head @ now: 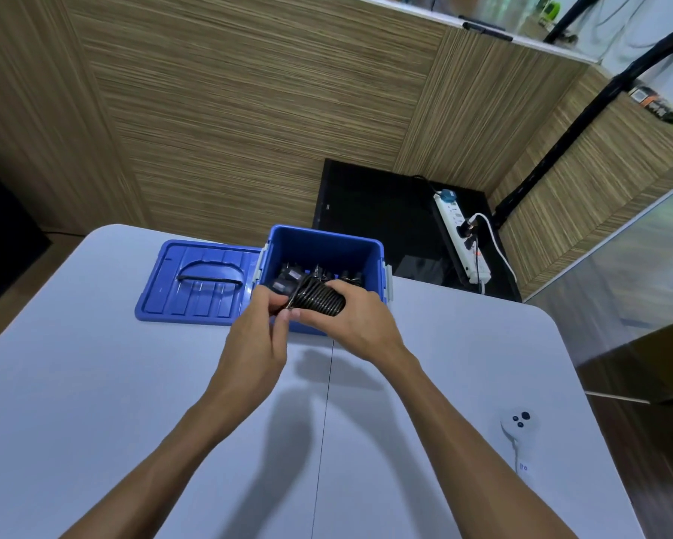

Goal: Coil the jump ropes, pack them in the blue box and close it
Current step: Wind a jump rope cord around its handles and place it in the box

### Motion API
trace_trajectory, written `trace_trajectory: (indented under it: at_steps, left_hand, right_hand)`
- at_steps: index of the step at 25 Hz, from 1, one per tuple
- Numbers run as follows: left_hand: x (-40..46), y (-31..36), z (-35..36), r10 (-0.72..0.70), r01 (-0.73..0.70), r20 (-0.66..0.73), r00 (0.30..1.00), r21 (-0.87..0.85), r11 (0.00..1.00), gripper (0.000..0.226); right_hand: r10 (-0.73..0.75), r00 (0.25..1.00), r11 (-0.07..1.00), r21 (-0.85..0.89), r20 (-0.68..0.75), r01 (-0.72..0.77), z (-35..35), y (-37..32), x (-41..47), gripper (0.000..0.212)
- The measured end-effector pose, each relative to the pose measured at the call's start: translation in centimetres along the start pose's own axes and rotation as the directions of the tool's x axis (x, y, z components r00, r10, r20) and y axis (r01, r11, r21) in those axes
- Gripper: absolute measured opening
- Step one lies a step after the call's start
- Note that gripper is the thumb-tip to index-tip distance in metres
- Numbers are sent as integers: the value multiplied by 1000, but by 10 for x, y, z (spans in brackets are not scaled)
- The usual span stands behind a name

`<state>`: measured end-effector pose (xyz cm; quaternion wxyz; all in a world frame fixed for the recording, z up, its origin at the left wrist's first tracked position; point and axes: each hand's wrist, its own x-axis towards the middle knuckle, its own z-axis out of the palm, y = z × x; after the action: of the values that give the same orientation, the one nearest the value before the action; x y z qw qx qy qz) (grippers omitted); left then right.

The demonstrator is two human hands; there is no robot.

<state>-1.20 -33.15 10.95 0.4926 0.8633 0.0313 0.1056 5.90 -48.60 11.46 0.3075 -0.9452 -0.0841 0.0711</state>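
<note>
The blue box (pixel 327 243) stands open at the far side of the white table (pixel 94 383). Its blue lid (pixel 199 284) lies flat on the table to the box's left, with its black handle facing up. Dark jump-rope parts (pixel 288 280) lie inside the box. Just above the box's near rim, my right hand (pixel 350 324) grips a tightly coiled black jump rope (pixel 321 299). My left hand (pixel 259 336) pinches the coil's left end, where a strand crosses over the bundle. The rope's handles are hidden.
A white controller (pixel 518 424) with a strap lies at the table's right edge. Beyond the table a white power strip (pixel 461 235) with plugged cables sits on a black surface (pixel 374 212). Wood-grain panels rise behind.
</note>
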Motion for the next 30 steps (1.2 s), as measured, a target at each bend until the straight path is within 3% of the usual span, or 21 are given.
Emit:
trace_trajectory:
  at_steps: [11, 15, 18, 20, 22, 24, 26, 28, 29, 30]
  left_hand:
    - [-2, 6, 0, 57, -53, 92, 994, -45, 998, 7]
    - [10, 14, -3, 32, -25, 42, 999, -161, 987, 38]
    - [17, 7, -2, 30, -8, 152, 988, -145, 989, 60]
    - [16, 0, 3, 54, -30, 242, 969, -102, 994, 57]
    - [13, -2, 9, 87, -69, 199, 976, -94, 993, 44]
    - [12, -5, 15, 112, -113, 140, 984, 1, 994, 38]
    - [13, 0, 18, 37, -86, 189, 981, 261, 962, 38]
    - [16, 4, 17, -107, -44, 175, 979, 688, 725, 44]
    - [17, 4, 18, -115, -46, 144, 983, 797, 603, 47]
    - [18, 5, 19, -47, -83, 136, 990, 806, 586, 47]
  right_hand:
    - [-25, 999, 995, -98, -23, 23, -14, 10, -14, 75]
    - [-54, 999, 985, -164, 5, 54, -12, 16, -20, 65]
    - [-56, 998, 981, -188, -15, 52, -17, 19, -25, 61]
    - [-56, 998, 977, -206, -38, 47, -21, 23, -28, 64]
    - [-58, 997, 968, -247, -52, 44, -21, 27, -33, 68]
    - [-71, 996, 952, -301, -52, 53, -20, 31, -36, 70]
    - [-62, 996, 946, -321, -56, 41, -20, 37, -39, 69]
    - [-35, 997, 944, -331, -68, 10, -22, 42, -40, 70]
    - [-23, 997, 940, -342, -74, -4, -24, 44, -41, 71]
    - [-14, 997, 935, -355, -79, -15, -24, 45, -40, 72]
